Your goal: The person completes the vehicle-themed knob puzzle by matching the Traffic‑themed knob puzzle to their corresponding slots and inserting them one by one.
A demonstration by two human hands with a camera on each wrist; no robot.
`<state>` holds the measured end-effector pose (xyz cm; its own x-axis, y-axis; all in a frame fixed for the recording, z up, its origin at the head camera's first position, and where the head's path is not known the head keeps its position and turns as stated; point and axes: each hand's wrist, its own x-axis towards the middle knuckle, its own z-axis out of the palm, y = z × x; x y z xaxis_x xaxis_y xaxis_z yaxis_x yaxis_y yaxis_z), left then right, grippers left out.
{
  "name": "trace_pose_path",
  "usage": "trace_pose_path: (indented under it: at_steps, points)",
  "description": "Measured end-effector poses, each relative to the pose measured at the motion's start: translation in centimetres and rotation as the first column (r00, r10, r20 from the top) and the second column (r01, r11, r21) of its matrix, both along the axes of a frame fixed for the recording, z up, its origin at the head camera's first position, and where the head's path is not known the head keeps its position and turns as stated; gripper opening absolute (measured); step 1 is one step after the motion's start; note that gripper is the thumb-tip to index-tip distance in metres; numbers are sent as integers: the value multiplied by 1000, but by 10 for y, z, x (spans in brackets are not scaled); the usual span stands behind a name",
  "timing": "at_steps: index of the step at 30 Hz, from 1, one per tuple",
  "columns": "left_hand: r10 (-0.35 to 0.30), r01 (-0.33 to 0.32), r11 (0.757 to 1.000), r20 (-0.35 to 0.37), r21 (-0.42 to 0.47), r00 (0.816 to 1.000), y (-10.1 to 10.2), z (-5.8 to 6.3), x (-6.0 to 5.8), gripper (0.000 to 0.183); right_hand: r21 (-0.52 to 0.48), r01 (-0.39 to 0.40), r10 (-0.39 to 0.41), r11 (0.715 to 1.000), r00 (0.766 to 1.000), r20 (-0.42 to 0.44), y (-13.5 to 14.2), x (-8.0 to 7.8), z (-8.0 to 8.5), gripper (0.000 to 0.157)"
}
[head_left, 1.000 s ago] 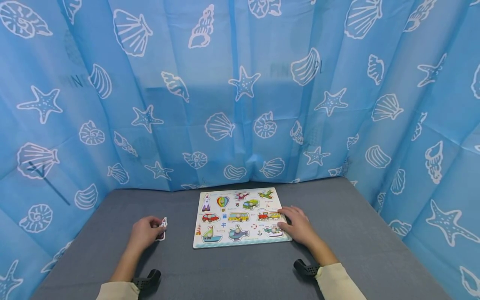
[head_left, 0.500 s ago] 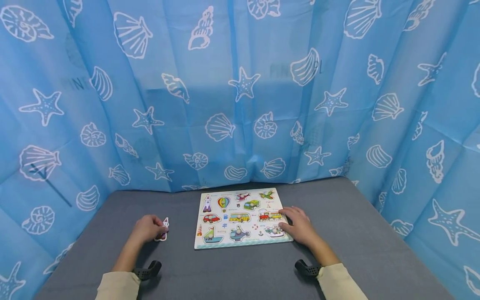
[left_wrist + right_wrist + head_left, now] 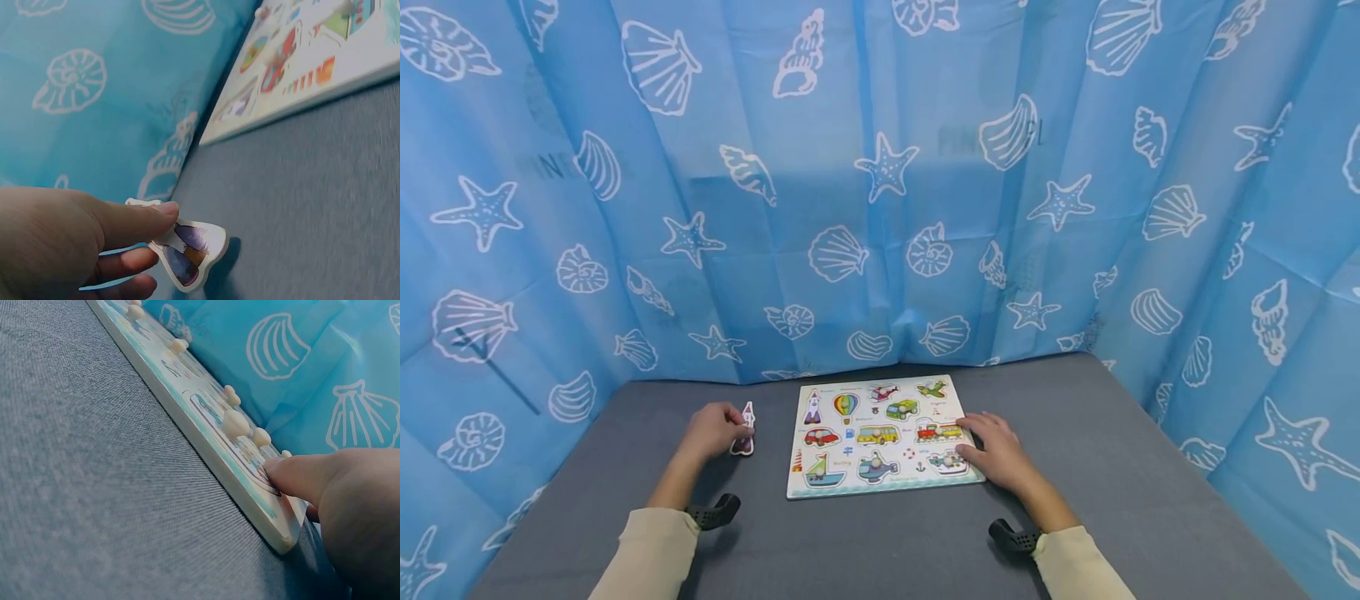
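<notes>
My left hand (image 3: 713,432) pinches a rocket-shaped puzzle piece (image 3: 746,430) between thumb and fingers, left of the board. In the left wrist view the thumb lies across the rocket piece (image 3: 190,247), hiding its middle, while its purple-finned tail shows. The white peg puzzle board (image 3: 842,492) lies flat on the table, bearing vehicle pieces with round knobs. A matching rocket shape (image 3: 812,407) shows at its upper left, with no knob visible. My right hand (image 3: 997,450) rests at the board's right edge, its thumb (image 3: 294,473) touching the top near the ship piece (image 3: 235,442).
A grey cloth-covered table (image 3: 880,546) surrounds the board. Blue curtains (image 3: 880,208) with white shell and starfish prints hang behind it and along the sides. Black bands (image 3: 715,511) circle both wrists below cream sleeves.
My left hand has moved right and slightly away from me with the rocket piece, closer to the board. The right hand and the board stay in place.
</notes>
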<state>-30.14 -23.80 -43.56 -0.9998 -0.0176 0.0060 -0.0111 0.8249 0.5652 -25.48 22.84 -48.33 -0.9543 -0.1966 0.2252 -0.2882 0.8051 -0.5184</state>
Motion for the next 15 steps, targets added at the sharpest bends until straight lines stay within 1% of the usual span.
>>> trace_pose_path:
  at_steps: [6, 10, 15]
  points:
    - [17, -16, 1000, -28, 14, 999, 18, 0, -8, 19, 2, -6, 6, 1000, 1000, -7, 0, 1, 2, 42]
    - [15, -10, 999, -87, 50, 996, 31, -1, -14, 19, 2, -7, 7, 1000, 1000, -10, 1, 1, 2, 42]
    - [31, -12, 992, -153, 127, 988, 47, -4, -20, 19, 4, -9, 9, 1000, 1000, -12, 0, 0, 1, 42]
